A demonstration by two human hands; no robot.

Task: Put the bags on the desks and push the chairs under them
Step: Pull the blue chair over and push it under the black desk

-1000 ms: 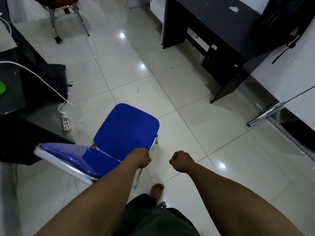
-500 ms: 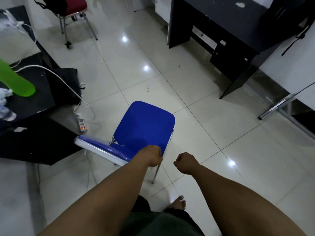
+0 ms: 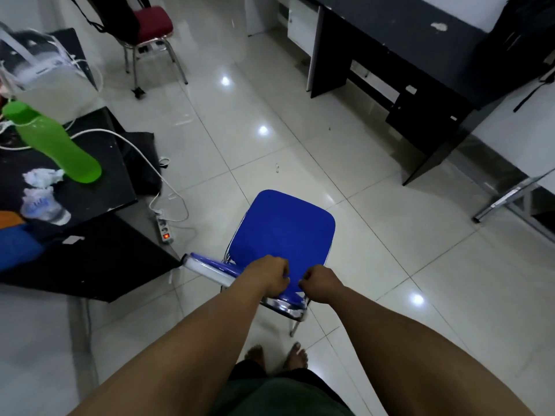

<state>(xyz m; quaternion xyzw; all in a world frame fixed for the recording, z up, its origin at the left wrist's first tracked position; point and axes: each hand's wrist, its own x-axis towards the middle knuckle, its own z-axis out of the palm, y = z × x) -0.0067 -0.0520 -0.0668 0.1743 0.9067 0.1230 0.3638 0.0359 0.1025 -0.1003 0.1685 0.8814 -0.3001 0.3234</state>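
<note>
Both hands, left [image 3: 271, 274] and right [image 3: 319, 284], are clamped on the chair [image 3: 285, 232] backrest. I'd keep them even and steer straight under the desk [image 3: 399, 37].

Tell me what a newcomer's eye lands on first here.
The blue chair mid-floor stands out, its backrest gripped by the left hand and right hand. On the dark desk at left stands a bright green bottle; a red chair sits at the top.
</note>
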